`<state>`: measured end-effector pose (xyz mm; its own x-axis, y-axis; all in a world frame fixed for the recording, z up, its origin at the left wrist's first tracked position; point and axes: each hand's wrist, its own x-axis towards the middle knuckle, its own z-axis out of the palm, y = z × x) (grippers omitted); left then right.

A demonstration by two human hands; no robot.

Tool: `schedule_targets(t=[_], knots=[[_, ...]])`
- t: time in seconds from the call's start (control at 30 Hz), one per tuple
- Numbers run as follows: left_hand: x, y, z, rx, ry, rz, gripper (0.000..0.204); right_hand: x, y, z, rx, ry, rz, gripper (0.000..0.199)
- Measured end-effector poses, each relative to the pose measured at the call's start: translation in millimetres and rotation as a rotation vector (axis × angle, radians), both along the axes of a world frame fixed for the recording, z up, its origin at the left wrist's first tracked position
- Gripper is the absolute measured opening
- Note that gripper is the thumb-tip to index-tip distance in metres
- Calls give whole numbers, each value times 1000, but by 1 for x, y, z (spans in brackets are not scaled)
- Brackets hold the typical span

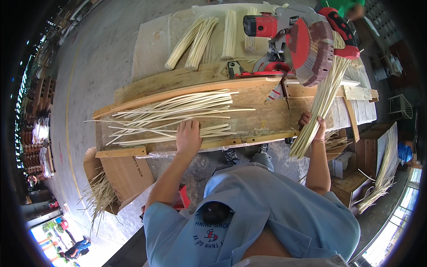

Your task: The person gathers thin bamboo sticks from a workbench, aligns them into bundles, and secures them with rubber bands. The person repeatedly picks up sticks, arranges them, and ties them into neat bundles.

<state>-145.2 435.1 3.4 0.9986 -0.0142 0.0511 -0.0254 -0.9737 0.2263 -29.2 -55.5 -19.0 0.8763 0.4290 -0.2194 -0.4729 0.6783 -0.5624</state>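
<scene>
Thin pale rattan sticks [173,106] lie loosely fanned across the left part of a long wooden tray [267,116]. My left hand [189,137] is over the sticks nearest the front rail, its fingers bent down around them; stick ends show on both sides of it. On the right, a thick bundle of long rattan sticks [328,91] slants across the tray's front edge. Around its lower part my right hand [316,127] is closed, with fingers showing on both sides. A red and grey miter saw [307,49] stands just behind, its head raised and partly covering the bundle's upper end.
Several tied stick bundles [202,42] lie on the table behind the tray. A cardboard box [126,178] with thin sticks stands at lower left. More sticks hang over a wooden cabinet [362,155] on the right. A person in green [344,6] is at the far right.
</scene>
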Motion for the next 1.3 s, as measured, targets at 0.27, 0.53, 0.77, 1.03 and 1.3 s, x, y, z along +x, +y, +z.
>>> schedule_targets(t=[0.27, 0.53, 0.77, 1.03, 1.3], knots=[[0, 4, -11, 28, -173, -49, 51, 0, -2, 0, -3, -2, 11, 48], [20, 5, -5, 16, -292, -39, 56, 1, -3, -3, -9, -29, 2, 49], [26, 5, -11, 44, -287, -37, 39, 0, -1, 1, 19, -3, 22, 48], [21, -1, -8, 20, -350, -50, 30, -1, -3, -1, 17, -12, 11, 49], [20, 3, -15, 27, -281, -52, 34, 0, -2, -1, 7, -36, 3, 50]])
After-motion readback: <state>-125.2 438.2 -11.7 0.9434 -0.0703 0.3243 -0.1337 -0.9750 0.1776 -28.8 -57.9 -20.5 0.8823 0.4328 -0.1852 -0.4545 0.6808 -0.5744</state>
